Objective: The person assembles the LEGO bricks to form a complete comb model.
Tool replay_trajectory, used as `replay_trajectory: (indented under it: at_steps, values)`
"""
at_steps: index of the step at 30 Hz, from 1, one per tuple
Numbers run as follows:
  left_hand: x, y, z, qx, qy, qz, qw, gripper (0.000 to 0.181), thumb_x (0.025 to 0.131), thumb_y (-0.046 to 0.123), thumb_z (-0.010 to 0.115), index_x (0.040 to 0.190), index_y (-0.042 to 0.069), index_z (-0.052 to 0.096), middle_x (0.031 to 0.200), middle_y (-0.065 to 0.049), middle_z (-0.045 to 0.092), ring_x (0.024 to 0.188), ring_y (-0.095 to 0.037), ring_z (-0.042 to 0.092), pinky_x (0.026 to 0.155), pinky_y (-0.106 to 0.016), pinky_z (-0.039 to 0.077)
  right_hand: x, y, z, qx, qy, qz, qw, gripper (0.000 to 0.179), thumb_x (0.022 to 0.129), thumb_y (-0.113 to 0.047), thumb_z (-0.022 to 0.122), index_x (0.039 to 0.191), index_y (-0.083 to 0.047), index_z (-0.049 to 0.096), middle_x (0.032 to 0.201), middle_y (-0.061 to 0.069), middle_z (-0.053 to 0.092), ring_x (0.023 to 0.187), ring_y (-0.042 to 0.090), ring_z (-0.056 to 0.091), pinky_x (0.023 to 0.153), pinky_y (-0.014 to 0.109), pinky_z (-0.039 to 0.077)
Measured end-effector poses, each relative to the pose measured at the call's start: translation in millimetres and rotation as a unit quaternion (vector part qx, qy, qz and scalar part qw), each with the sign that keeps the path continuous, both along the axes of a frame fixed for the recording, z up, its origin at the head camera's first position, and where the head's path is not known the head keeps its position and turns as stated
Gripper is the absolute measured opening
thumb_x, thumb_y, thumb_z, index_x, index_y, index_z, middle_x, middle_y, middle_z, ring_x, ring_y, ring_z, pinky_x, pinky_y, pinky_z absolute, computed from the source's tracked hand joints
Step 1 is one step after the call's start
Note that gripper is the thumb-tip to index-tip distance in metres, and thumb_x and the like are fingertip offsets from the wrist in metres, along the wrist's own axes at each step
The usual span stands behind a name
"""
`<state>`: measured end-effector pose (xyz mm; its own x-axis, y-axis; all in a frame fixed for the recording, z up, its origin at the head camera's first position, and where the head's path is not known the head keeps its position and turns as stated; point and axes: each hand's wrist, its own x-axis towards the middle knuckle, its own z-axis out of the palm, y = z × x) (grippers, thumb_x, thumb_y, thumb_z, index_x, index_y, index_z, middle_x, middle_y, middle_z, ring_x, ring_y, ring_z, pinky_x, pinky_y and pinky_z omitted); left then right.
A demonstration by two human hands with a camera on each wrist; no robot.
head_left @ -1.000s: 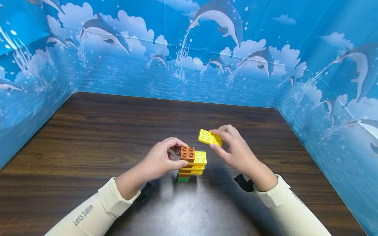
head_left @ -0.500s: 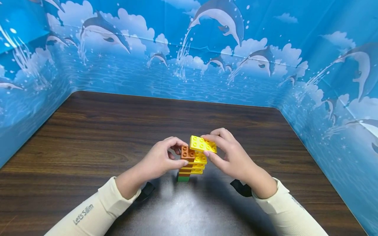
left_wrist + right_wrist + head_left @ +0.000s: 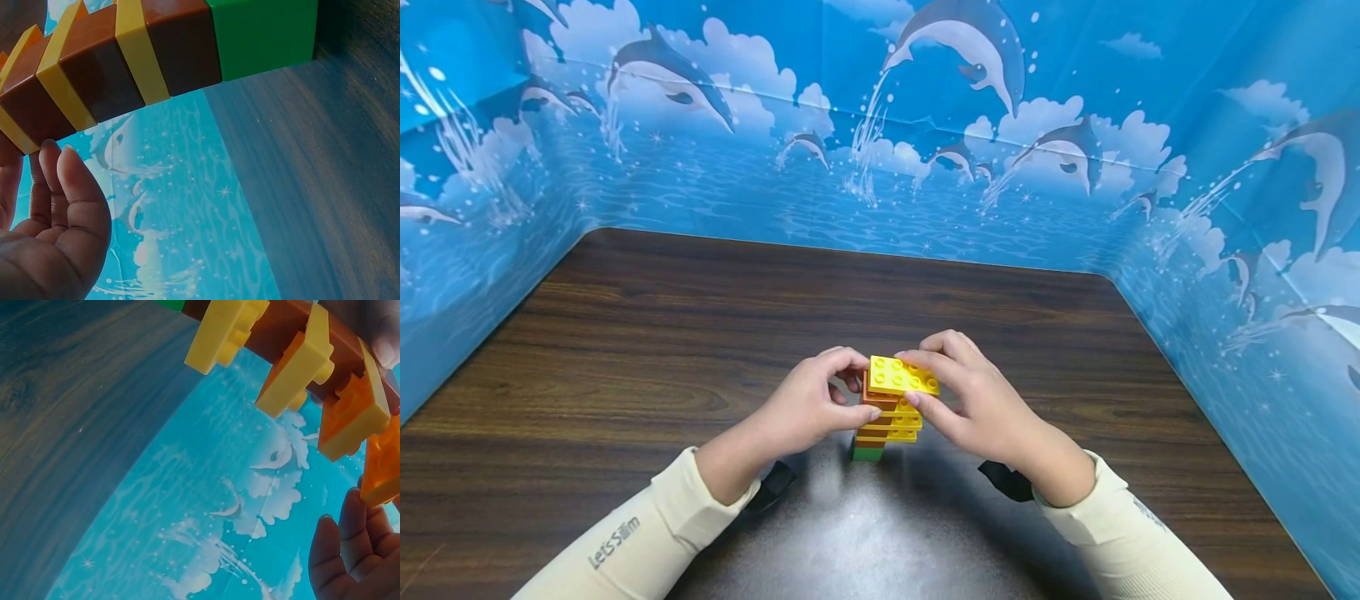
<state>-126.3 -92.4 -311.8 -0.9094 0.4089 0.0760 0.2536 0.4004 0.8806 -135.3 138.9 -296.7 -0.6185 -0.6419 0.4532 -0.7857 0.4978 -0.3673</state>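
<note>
In the head view a tower of toy building bricks stands upright, with a green brick (image 3: 868, 455) at its foot. Brown bricks (image 3: 100, 59) and thin yellow bricks (image 3: 295, 369) alternate above it, the yellow ones jutting out to the right. My left hand (image 3: 805, 407) holds the tower near its top, thumb in front and fingers behind the upper brown brick (image 3: 878, 402). Between thumb and fingers, my right hand (image 3: 981, 404) pinches a thin eight-stud yellow brick (image 3: 889, 377) by its right part. That brick's left end lies over the top brown brick, hiding its studs.
The tower is on a dark wood-grain table (image 3: 700, 300). A blue curtain (image 3: 737, 183) printed with dolphins rises along the table's back and sides. Both forearms, in cream sleeves (image 3: 647, 525), reach in from the front.
My right hand has carried the yellow brick left and down, from beside the tower to over its top brown brick. The left hand has kept its hold on the tower.
</note>
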Motion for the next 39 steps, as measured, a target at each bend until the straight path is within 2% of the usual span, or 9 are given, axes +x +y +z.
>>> replay_trajectory:
  at_steps: [24,34,39]
  values:
    - [-0.3,0.1,-0.1,0.002,0.002,0.0,1.0,0.034,0.083,0.014,0.075,0.112,0.003,0.06,0.1,-0.006,0.056,0.089,-0.019,0.053,0.075,-0.031,0.049,2.3,-5,12.8,0.094,0.028,-0.002,0.9952,0.039,0.088,-0.022,0.071,0.124,-0.008,0.064,0.105,0.003,0.052,0.093,0.015,0.044,0.074,0.028,0.045]
    - [-0.9,0.0,0.7,-0.001,-0.006,-0.002,1.0,0.035,0.083,0.014,0.075,0.113,0.003,0.06,0.1,-0.006,0.056,0.089,-0.019,0.052,0.075,-0.031,0.049,2.8,-6,13.9,0.104,0.037,0.0,0.9939,0.039,0.088,-0.022,0.071,0.123,-0.008,0.065,0.105,0.003,0.052,0.092,0.015,0.045,0.074,0.028,0.045]
    - [1.6,-1.0,1.6,0.009,-0.003,0.006,0.9999,0.042,0.083,0.017,0.076,0.12,0.005,0.058,0.104,-0.005,0.056,0.093,-0.02,0.051,0.078,-0.033,0.049,2.6,-5,13.9,0.1,0.031,0.0,0.9945,0.039,0.088,-0.022,0.072,0.124,-0.009,0.064,0.106,0.002,0.053,0.093,0.015,0.045,0.074,0.029,0.045]
